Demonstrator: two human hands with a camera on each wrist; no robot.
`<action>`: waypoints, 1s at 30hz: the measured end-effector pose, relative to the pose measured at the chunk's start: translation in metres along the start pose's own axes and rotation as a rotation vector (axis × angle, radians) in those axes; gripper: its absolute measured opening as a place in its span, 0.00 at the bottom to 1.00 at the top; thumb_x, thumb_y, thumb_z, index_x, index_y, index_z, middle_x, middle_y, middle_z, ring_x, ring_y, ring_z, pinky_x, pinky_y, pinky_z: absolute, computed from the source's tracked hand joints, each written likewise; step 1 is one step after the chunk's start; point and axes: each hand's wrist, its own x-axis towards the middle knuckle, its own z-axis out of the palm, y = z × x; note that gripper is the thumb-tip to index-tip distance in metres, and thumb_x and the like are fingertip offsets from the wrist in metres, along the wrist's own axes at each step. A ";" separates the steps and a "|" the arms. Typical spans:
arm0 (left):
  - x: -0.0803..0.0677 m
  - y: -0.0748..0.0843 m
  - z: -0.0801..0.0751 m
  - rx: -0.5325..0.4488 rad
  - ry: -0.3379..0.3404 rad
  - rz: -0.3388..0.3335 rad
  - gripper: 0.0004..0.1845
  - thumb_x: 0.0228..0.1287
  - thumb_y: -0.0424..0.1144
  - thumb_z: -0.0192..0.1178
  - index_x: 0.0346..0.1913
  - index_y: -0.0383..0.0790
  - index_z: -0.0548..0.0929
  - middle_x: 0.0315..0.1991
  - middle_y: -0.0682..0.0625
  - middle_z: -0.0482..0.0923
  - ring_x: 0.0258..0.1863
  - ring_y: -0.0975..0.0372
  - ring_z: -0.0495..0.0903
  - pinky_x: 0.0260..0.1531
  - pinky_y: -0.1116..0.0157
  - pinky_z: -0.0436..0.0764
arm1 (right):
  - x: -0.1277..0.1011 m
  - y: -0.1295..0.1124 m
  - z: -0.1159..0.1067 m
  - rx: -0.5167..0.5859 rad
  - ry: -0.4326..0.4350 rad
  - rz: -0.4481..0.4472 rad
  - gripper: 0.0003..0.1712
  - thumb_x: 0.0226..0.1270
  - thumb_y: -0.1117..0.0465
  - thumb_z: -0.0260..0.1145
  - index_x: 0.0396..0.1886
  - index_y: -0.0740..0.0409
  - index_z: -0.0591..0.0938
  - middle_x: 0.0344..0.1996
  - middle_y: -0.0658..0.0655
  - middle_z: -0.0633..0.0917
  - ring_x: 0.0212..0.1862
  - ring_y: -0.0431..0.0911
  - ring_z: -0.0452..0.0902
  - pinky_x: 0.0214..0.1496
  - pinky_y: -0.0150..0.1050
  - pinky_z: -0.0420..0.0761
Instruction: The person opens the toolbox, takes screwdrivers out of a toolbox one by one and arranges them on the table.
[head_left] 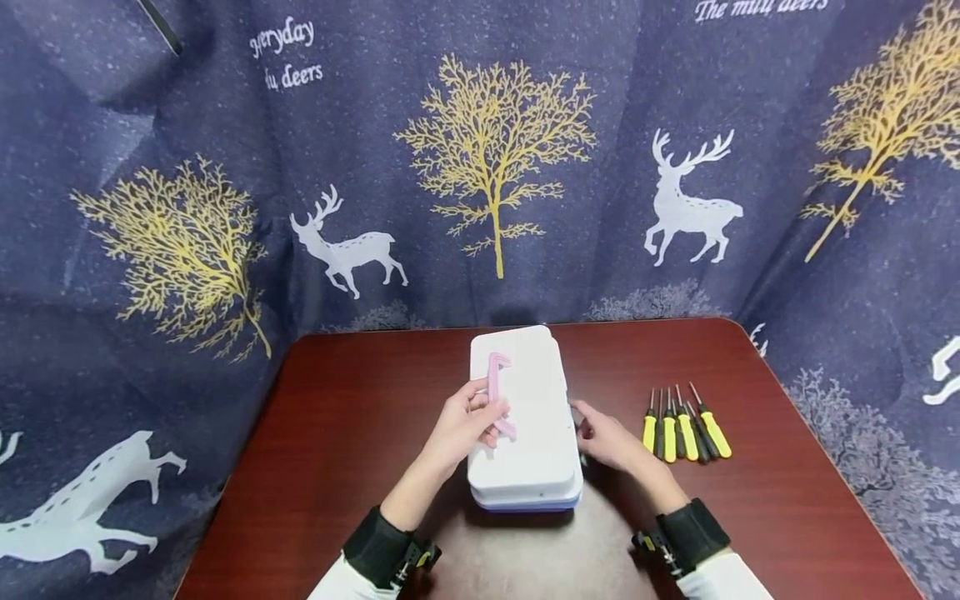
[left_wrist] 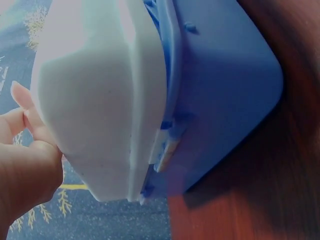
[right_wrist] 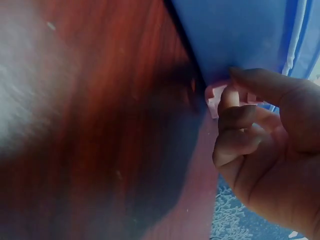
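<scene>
A box with a white lid (head_left: 534, 417) and a blue body (left_wrist: 225, 75) stands at the middle of the table. A pink carrying handle (head_left: 493, 385) lies along the top of the lid. My left hand (head_left: 465, 423) holds this handle, its thumb across it; in the left wrist view the handle is hidden behind the lid. Low on the box's right side, my right hand (right_wrist: 265, 135) has its fingers curled at a pink latch (right_wrist: 216, 95). Its fingertips pinch the latch against the blue wall, partly covering it.
Several screwdrivers (head_left: 684, 429) with yellow or black handles lie in a row to the right of the box, shafts pointing away. The reddish-brown table (head_left: 360, 400) ends at a dark blue curtain (head_left: 465, 183) printed with deer and trees.
</scene>
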 end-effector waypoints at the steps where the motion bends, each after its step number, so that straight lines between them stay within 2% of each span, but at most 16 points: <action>1: 0.000 0.000 0.001 0.000 0.001 -0.009 0.29 0.71 0.33 0.65 0.71 0.29 0.70 0.42 0.40 0.85 0.23 0.66 0.78 0.22 0.71 0.81 | 0.002 0.000 0.000 -0.009 -0.011 0.002 0.35 0.61 0.70 0.67 0.70 0.65 0.72 0.30 0.51 0.83 0.32 0.42 0.77 0.37 0.42 0.78; 7: 0.002 -0.002 0.010 0.010 -0.013 -0.037 0.31 0.71 0.34 0.66 0.72 0.28 0.68 0.39 0.42 0.84 0.22 0.65 0.78 0.21 0.71 0.82 | 0.002 0.002 -0.001 -0.051 -0.040 0.044 0.32 0.62 0.69 0.70 0.67 0.65 0.74 0.29 0.50 0.82 0.30 0.42 0.75 0.36 0.42 0.77; 13: 0.003 -0.002 0.018 0.015 -0.019 0.008 0.32 0.71 0.31 0.65 0.72 0.24 0.66 0.37 0.40 0.82 0.21 0.66 0.79 0.22 0.71 0.83 | 0.000 0.001 -0.008 -0.127 0.028 0.031 0.24 0.65 0.63 0.72 0.60 0.59 0.80 0.29 0.52 0.79 0.35 0.45 0.72 0.39 0.45 0.75; 16: 0.004 -0.001 0.020 0.024 -0.011 0.018 0.32 0.71 0.31 0.65 0.72 0.23 0.66 0.37 0.39 0.82 0.21 0.65 0.79 0.22 0.70 0.84 | 0.000 0.000 -0.012 -0.146 0.065 0.034 0.23 0.63 0.61 0.74 0.58 0.55 0.83 0.38 0.59 0.78 0.39 0.49 0.72 0.41 0.47 0.76; 19: 0.003 -0.001 0.018 0.032 -0.006 -0.002 0.33 0.71 0.33 0.66 0.72 0.24 0.66 0.37 0.39 0.82 0.22 0.65 0.80 0.23 0.69 0.84 | -0.001 0.002 -0.015 -0.137 0.058 0.030 0.24 0.59 0.60 0.77 0.56 0.53 0.82 0.46 0.64 0.75 0.42 0.52 0.74 0.40 0.48 0.77; 23: 0.001 -0.002 0.016 0.034 -0.010 -0.015 0.34 0.71 0.34 0.67 0.73 0.26 0.66 0.41 0.34 0.83 0.22 0.64 0.81 0.24 0.68 0.85 | -0.002 0.007 -0.020 -0.065 -0.014 -0.025 0.26 0.58 0.60 0.78 0.53 0.58 0.79 0.43 0.61 0.80 0.41 0.50 0.76 0.41 0.46 0.77; 26: -0.001 -0.002 0.015 0.036 -0.010 -0.001 0.34 0.71 0.34 0.67 0.74 0.27 0.66 0.43 0.30 0.83 0.22 0.63 0.82 0.24 0.68 0.85 | -0.002 0.010 -0.024 0.061 -0.057 -0.045 0.26 0.60 0.60 0.77 0.54 0.63 0.77 0.38 0.57 0.84 0.40 0.46 0.80 0.41 0.42 0.80; 30: -0.001 -0.002 0.014 0.051 0.005 0.021 0.33 0.72 0.35 0.67 0.73 0.27 0.67 0.41 0.32 0.84 0.22 0.63 0.82 0.23 0.68 0.85 | 0.000 0.010 -0.028 0.254 -0.046 -0.027 0.25 0.69 0.62 0.71 0.59 0.72 0.76 0.41 0.62 0.85 0.37 0.49 0.83 0.34 0.40 0.83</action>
